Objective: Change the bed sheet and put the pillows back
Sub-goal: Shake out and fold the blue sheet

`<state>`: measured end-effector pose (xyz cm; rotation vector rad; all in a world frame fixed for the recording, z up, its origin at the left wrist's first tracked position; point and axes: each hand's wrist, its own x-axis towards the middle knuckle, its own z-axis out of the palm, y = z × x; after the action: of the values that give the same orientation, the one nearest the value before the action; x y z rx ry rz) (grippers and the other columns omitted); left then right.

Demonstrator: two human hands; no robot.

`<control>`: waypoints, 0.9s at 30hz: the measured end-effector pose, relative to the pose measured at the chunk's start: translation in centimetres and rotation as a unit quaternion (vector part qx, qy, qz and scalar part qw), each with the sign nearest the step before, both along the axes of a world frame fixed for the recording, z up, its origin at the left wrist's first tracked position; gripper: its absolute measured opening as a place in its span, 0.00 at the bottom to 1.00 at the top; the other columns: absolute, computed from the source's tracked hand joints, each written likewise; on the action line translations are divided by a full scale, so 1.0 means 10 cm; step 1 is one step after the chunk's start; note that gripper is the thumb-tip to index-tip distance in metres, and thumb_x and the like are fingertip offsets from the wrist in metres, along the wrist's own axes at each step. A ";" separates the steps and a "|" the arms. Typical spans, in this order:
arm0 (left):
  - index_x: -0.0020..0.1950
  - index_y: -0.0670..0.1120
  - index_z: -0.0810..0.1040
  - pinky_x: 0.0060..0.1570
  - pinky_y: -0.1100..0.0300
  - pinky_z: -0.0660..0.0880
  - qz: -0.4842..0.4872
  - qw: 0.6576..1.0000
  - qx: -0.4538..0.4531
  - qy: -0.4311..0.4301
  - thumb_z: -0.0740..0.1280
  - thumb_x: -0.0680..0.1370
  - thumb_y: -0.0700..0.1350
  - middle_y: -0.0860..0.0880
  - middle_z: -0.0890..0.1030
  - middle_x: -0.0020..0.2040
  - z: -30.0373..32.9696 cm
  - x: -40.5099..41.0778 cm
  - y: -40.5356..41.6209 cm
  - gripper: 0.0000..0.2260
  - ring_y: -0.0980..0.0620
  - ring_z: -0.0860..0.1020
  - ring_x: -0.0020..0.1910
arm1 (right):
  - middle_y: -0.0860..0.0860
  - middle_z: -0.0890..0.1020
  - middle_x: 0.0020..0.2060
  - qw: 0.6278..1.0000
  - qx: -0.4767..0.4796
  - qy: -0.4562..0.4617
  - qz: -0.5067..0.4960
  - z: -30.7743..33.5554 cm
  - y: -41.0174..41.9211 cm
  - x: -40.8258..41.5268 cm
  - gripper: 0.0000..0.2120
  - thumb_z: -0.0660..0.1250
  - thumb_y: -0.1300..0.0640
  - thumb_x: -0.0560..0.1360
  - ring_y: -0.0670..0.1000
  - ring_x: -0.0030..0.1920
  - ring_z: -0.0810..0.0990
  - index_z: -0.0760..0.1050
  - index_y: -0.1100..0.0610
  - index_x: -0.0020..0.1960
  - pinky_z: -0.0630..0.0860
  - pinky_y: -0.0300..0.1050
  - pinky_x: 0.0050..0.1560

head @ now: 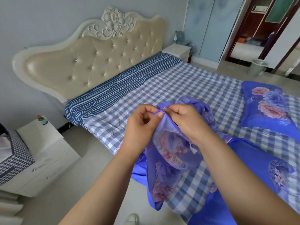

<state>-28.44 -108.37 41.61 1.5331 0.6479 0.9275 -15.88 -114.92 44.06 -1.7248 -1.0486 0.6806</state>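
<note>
Both hands meet over the near edge of the bed (186,82), each pinching the top hem of a blue floral sheet (168,153). The left hand (139,127) has its grip narrow, thumb and forefinger closed on the hem; the right hand (186,120) pinches the same hem just beside it, fingertips almost touching the left's. The sheet hangs from the two grips, its lower end trailing past the mattress side toward the floor, with more of it bunched on the bed behind the hands and to the right. Under it lies a blue-and-white checked cover (186,82), and a striped one (120,88) at the headboard (90,59). A pillow (266,104) in matching floral blue lies on the far right of the bed, well apart from the hands. A white nightstand (40,140) stands on the left, carrying a small bottle (42,119)
</note>
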 end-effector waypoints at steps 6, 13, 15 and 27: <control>0.40 0.48 0.75 0.34 0.55 0.67 -0.003 1.000 -0.012 0.015 0.72 0.74 0.43 0.45 0.75 0.30 0.02 0.04 -0.06 0.07 0.48 0.70 0.32 | 0.55 0.68 0.31 0.995 -0.018 -0.091 0.038 0.12 -0.21 0.06 0.19 0.59 0.54 0.81 0.49 0.33 0.65 0.71 0.71 0.43 0.63 0.42 0.36; 0.39 0.48 0.75 0.30 0.60 0.67 -0.023 0.999 -0.001 0.032 0.72 0.74 0.42 0.50 0.75 0.29 0.05 0.07 -0.04 0.07 0.51 0.69 0.30 | 0.52 0.68 0.30 0.993 -0.023 -0.076 0.089 0.19 -0.28 0.15 0.20 0.62 0.48 0.78 0.46 0.32 0.65 0.73 0.67 0.41 0.65 0.43 0.37; 0.39 0.48 0.75 0.28 0.64 0.65 -0.026 0.999 0.007 0.035 0.72 0.74 0.41 0.53 0.75 0.27 0.06 0.08 -0.04 0.07 0.54 0.69 0.27 | 0.51 0.71 0.29 0.993 -0.024 -0.057 0.100 0.18 -0.26 0.15 0.18 0.67 0.49 0.75 0.46 0.32 0.67 0.74 0.65 0.40 0.65 0.42 0.37; 0.40 0.48 0.74 0.27 0.64 0.64 -0.061 0.997 0.011 0.035 0.70 0.76 0.43 0.52 0.74 0.27 0.01 0.15 0.11 0.07 0.55 0.67 0.27 | 0.49 0.61 0.26 0.995 0.021 -0.086 0.043 0.16 -0.18 0.20 0.19 0.69 0.54 0.74 0.44 0.28 0.60 0.67 0.64 0.32 0.59 0.40 0.31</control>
<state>-26.94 -107.27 41.71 1.6120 0.5884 0.7932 -13.85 -116.70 45.62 -1.7321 -1.2544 0.5661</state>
